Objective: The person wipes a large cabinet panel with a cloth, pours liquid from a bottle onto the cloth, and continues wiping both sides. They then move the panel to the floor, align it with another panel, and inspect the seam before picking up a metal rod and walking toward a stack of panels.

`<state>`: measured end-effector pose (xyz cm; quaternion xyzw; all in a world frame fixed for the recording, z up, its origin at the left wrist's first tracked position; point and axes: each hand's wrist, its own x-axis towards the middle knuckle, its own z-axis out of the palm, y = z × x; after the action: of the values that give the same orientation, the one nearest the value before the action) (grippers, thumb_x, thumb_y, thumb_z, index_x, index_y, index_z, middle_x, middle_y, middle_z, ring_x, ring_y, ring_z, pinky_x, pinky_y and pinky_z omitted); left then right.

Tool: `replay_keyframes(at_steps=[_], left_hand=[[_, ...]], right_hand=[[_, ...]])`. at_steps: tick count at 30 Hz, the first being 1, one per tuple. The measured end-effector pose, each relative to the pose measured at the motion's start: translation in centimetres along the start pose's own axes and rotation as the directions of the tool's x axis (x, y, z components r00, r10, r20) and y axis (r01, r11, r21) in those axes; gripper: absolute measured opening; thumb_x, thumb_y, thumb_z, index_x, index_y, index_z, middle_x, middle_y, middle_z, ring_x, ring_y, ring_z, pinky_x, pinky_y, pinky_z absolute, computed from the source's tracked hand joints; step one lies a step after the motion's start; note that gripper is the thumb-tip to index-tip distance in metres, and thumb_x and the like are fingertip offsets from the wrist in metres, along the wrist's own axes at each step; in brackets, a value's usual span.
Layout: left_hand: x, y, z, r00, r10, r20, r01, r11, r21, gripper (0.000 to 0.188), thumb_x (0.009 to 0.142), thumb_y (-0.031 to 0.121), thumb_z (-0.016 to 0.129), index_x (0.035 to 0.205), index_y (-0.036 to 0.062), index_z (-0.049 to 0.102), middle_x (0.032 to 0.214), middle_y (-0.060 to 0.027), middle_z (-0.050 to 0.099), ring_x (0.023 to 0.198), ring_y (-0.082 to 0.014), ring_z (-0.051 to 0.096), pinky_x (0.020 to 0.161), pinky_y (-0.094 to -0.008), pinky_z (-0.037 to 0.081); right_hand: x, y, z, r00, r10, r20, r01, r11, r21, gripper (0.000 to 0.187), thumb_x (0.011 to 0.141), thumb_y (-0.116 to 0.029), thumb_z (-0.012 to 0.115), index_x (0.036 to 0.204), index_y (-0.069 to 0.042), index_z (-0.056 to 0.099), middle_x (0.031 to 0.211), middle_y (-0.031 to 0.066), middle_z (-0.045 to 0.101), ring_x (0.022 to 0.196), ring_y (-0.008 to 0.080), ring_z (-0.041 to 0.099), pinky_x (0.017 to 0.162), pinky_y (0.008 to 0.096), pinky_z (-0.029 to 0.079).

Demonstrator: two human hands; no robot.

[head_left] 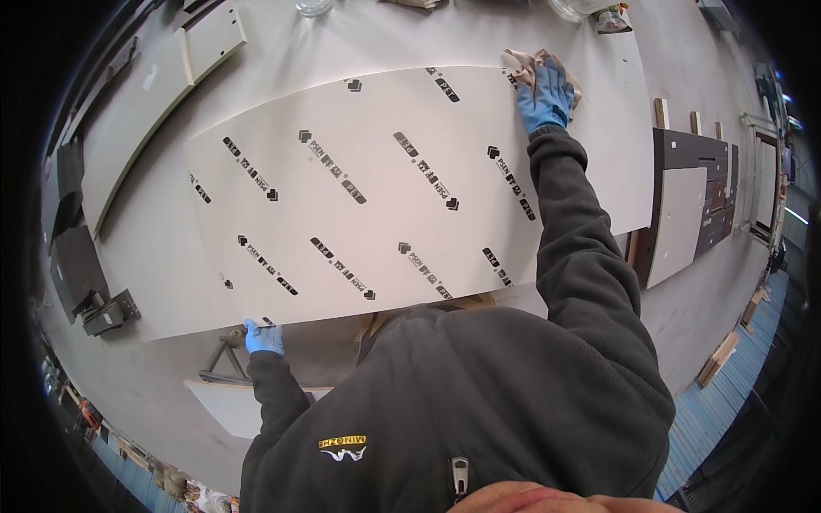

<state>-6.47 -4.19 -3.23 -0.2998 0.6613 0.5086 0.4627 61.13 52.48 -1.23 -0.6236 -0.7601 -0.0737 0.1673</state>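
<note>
A large white panel (359, 197) covered with repeated black and grey printed marks lies flat in front of me. My right hand (546, 98), in a blue glove, reaches to the panel's far right corner and presses on a crumpled beige cloth (571, 84), which bunches out around the fingers. At the near left edge of the panel is my left hand (265, 338), also gloved in blue, with its fingertips closed on that edge. Part of its grip is hidden by the panel.
Under the panel is a larger pale work surface (611, 162). Long pale boards (141, 137) lie at the left, beside dark pieces (77, 265). Clear containers (314, 7) stand at the far edge. Dark and white panels (680, 214) are to the right, near a blue slatted floor area (753, 359).
</note>
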Motion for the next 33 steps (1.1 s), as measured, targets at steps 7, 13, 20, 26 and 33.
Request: replay_keyframes(at_steps=[7, 13, 20, 26, 33], left_hand=[[-0.3, -0.6, 0.3, 0.999, -0.024, 0.021, 0.025, 0.998, -0.058, 0.056, 0.108, 0.052, 0.051, 0.15, 0.0166, 0.05, 0.151, -0.0098, 0.058, 0.143, -0.035, 0.051, 0.115, -0.0622, 0.041], [-3.9, -1.1, 3.7, 0.998, 0.044, 0.043, -0.045, 0.999, 0.027, 0.064, 0.106, 0.056, 0.055, 0.15, 0.0099, 0.048, 0.148, -0.0141, 0.057, 0.136, -0.0386, 0.057, 0.111, -0.0581, 0.051], [-6.1, -1.3, 4.8, 0.988, 0.12, 0.094, -0.12, 0.993, -0.009, 0.063, 0.105, 0.054, 0.058, 0.145, 0.0052, 0.052, 0.142, -0.0161, 0.062, 0.129, -0.0383, 0.062, 0.102, -0.0523, 0.057], [-5.5, -1.7, 4.5, 0.99, 0.132, 0.058, -0.131, 0.991, -0.012, 0.063, 0.105, 0.057, 0.058, 0.142, 0.0056, 0.054, 0.139, -0.0157, 0.063, 0.12, -0.0372, 0.065, 0.099, -0.051, 0.058], [-5.7, -1.4, 5.1, 0.996, 0.081, 0.031, -0.079, 0.996, -0.044, 0.072, 0.106, 0.058, 0.053, 0.153, 0.0037, 0.044, 0.157, -0.0168, 0.051, 0.143, -0.0393, 0.05, 0.118, -0.0586, 0.041]], right_hand=[[-2.3, 0.0, -2.0, 0.984, 0.179, -0.011, -0.179, 0.977, -0.118, 0.045, 0.1, -0.04, 0.063, 0.128, -0.006, 0.063, 0.148, 0.0211, 0.055, 0.144, 0.0372, 0.046, 0.122, 0.0465, 0.034], [-2.3, -20.4, 1.4, 0.998, 0.062, -0.031, -0.056, 0.982, 0.178, 0.051, 0.105, -0.045, 0.048, 0.138, -0.008, 0.06, 0.15, 0.0225, 0.052, 0.143, 0.0435, 0.043, 0.121, 0.0584, 0.028], [-10.8, -61.4, -2.3, 0.821, -0.564, 0.091, 0.454, 0.741, 0.495, 0.054, 0.093, -0.034, 0.057, 0.136, -0.002, 0.061, 0.154, 0.027, 0.048, 0.148, 0.0468, 0.039, 0.116, 0.0669, 0.033], [-18.1, -63.0, -2.0, 0.622, -0.759, -0.194, 0.606, 0.309, 0.733, 0.062, 0.082, -0.039, 0.07, 0.132, -0.002, 0.067, 0.161, 0.018, 0.048, 0.156, 0.0332, 0.035, 0.123, 0.0591, 0.028], [-7.0, -30.7, -3.1, 0.947, -0.318, -0.047, 0.311, 0.87, 0.381, 0.033, 0.1, -0.023, 0.056, 0.129, -0.008, 0.062, 0.133, 0.0171, 0.058, 0.128, 0.0349, 0.055, 0.112, 0.0472, 0.043]])
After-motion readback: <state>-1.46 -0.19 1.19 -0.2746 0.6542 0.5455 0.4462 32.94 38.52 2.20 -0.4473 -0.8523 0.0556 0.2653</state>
